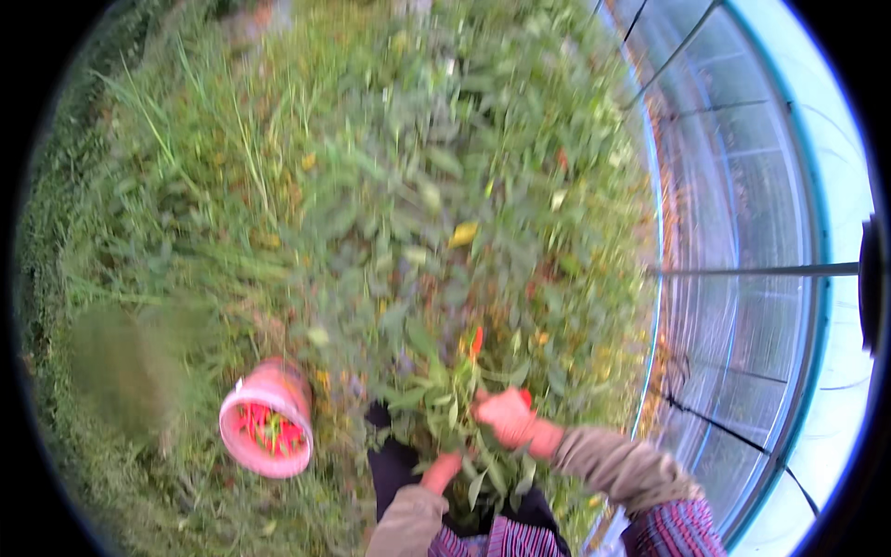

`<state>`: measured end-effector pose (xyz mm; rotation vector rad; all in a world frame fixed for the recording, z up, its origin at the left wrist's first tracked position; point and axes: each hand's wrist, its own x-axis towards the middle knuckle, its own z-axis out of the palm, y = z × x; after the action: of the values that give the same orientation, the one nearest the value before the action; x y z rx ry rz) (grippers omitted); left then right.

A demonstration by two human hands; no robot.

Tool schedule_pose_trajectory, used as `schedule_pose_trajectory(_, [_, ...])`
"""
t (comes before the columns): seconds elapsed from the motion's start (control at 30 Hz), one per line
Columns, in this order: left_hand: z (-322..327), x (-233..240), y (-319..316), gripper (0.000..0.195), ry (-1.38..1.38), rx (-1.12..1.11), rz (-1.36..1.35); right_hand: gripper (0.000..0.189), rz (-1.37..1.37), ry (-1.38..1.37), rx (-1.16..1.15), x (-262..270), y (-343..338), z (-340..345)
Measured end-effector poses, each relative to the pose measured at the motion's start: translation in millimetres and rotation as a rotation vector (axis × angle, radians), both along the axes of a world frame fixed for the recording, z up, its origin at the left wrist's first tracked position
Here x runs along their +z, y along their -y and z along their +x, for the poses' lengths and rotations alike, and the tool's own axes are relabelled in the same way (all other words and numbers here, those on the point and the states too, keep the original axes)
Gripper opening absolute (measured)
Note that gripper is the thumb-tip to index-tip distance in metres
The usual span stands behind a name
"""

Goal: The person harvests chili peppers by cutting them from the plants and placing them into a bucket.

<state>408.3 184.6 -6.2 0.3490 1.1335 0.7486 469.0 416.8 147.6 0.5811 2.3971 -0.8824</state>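
My right hand [509,418] is curled at the side of a leafy chilli pepper plant [435,397], its fingers turned toward the stems. A red chilli pepper [525,397] shows along the hand's far edge and appears held in it, though blur softens the detail. Just above, an orange-red pepper [476,343] points up among the leaves. Lower down, my left hand [443,471] reaches into the same foliage in front of my legs. Leaves cover its fingers, so its grip is hidden.
On the left, a pinkish bucket [266,466] leans in the weeds, holding several red peppers [271,432]. Tall grass [237,139] spreads farther ahead. Along the right runs a clear plastic greenhouse wall [752,209], with a metal bar [759,270] and dark cords [720,426].
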Motion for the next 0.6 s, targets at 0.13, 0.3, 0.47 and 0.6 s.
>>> schedule_pose_trajectory(0.13, [19, -7, -4, 0.063, 0.277, 0.19, -0.059, 0.029, 0.262, 0.055, -0.113, -21, 28, 25])
schedule_pose_trajectory(0.3, [-47, 28, -19, 0.067, -0.21, -0.013, 0.195, 0.034, 0.133, 0.033, -0.388, 3, 56, 19])
schedule_pose_trajectory(0.47, [-90, 118, -39, 0.094, -0.03, 0.257, 0.101, 0.036, 0.187, 0.05, -0.446, 4, 72, 27])
schedule_pose_trajectory(0.6, [-94, 152, -59, 0.054, -0.372, 0.1, 0.304, 0.024, 0.117, 0.277, -0.286, 28, 88, -9])
